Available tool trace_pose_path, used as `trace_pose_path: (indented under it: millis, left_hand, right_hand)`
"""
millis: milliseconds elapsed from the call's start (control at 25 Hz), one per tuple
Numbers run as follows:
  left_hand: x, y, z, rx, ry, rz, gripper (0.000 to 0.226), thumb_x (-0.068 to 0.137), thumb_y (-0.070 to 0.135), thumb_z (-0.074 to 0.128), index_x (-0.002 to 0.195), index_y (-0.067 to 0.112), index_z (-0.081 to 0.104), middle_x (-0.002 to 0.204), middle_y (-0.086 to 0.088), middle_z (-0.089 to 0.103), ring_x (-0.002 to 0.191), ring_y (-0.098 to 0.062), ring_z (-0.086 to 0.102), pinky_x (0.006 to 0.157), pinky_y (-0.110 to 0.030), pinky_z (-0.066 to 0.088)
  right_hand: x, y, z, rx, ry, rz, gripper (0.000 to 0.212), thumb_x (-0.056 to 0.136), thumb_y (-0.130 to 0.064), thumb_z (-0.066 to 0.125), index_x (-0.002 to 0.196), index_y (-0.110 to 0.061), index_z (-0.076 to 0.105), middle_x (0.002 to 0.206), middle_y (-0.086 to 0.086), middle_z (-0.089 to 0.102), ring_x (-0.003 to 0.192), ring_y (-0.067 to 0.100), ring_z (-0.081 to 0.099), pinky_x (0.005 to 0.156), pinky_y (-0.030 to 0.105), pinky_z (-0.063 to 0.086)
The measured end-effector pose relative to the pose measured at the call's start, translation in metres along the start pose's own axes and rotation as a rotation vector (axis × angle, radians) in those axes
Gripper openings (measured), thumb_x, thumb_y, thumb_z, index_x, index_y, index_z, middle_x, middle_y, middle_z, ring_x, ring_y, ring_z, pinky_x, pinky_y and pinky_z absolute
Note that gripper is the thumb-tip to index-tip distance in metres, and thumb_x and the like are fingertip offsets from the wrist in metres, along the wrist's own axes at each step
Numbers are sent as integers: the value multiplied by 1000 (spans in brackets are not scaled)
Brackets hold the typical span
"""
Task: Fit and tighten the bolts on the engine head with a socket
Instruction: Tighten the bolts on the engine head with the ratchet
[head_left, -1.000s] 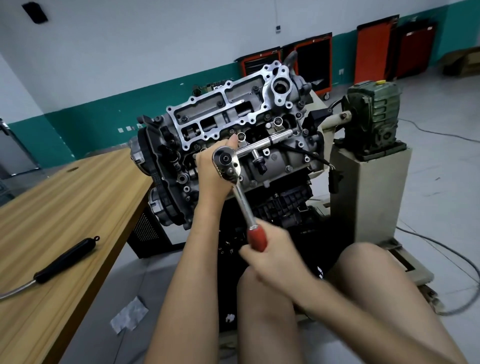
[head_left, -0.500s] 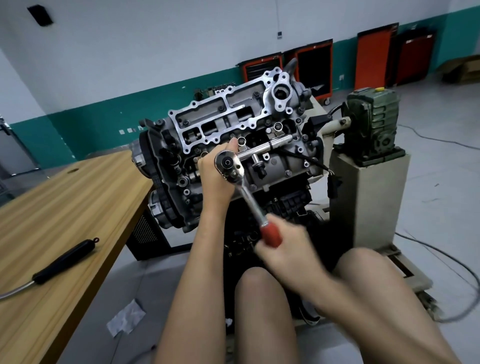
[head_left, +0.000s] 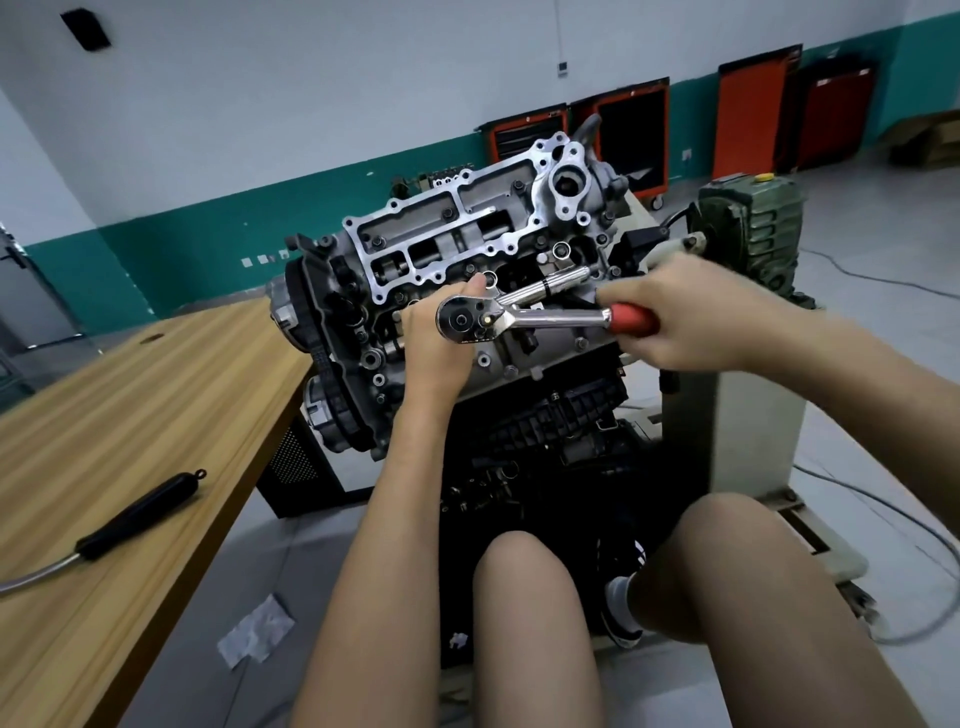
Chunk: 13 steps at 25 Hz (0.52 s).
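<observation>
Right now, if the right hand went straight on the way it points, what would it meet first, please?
Probably the head of the ratchet, with the left hand just behind it.

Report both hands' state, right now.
Left hand: closed, holding the ratchet at its head.
Right hand: closed, gripping the red handle of the ratchet.

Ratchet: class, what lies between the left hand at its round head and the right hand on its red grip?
The bare chrome ratchet shank spans that stretch, shown in the head view.
</observation>
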<state>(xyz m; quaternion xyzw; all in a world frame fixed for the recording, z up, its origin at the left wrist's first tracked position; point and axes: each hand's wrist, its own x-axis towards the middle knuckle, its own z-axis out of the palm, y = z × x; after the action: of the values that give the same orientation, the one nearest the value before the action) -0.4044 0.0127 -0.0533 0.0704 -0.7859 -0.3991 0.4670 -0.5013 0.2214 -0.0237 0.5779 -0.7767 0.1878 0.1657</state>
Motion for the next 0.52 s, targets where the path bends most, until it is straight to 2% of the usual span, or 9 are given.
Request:
trace_pose_path:
  millis: [80, 200, 240, 360, 440, 520]
  left_hand:
    - [-1, 1, 2, -14, 11, 12, 57, 94, 24, 53, 43, 32, 29, 46, 12, 27, 54, -22, 25, 60, -46, 32]
    - [-4, 4, 7, -8, 64, 9, 59, 94, 19, 54, 43, 34, 28, 43, 12, 28, 52, -17, 24, 60, -46, 33]
    - [-5, 5, 8, -1, 80, 27, 60, 94, 17, 54, 44, 34, 27, 44, 12, 27, 51, -17, 24, 58, -45, 32]
    - [-6, 6, 5, -16, 72, 44, 55, 96, 17, 52, 51, 33, 25, 49, 12, 25, 52, -14, 23, 56, -39, 26]
    - [-6, 5, 2, -22, 56, 26, 53, 96, 19, 52, 52, 26, 24, 51, 9, 24, 53, -18, 23, 58, -39, 24]
    - [-5, 3, 1, -12, 49, 18, 55, 95, 18, 54, 51, 24, 22, 51, 6, 24, 54, -23, 23, 58, -38, 25]
  right_hand:
    - [-6, -4, 10, 28, 54, 57, 35, 74, -10, 66, 65, -35, 42, 49, -13, 42, 44, 3, 43, 48, 18, 29]
    - [-38, -52, 73, 462, 201, 221, 44, 70, -1, 66, 60, -30, 35, 47, -8, 38, 44, 10, 38, 49, 23, 31]
    - [-44, -75, 94, 629, 263, 280, 45, 70, 1, 66, 59, -29, 34, 46, -7, 35, 45, 10, 35, 48, 20, 29]
    - [-36, -141, 138, 1053, 307, 411, 34, 72, -6, 59, 59, -29, 38, 47, -11, 34, 45, 4, 30, 45, 15, 27]
    - [-36, -144, 137, 1098, 247, 408, 31, 72, -6, 57, 60, -29, 40, 46, -12, 36, 42, 4, 31, 44, 15, 28]
    - [-42, -103, 111, 900, 176, 314, 36, 72, 2, 61, 59, -24, 40, 46, -11, 37, 42, 3, 33, 46, 16, 28]
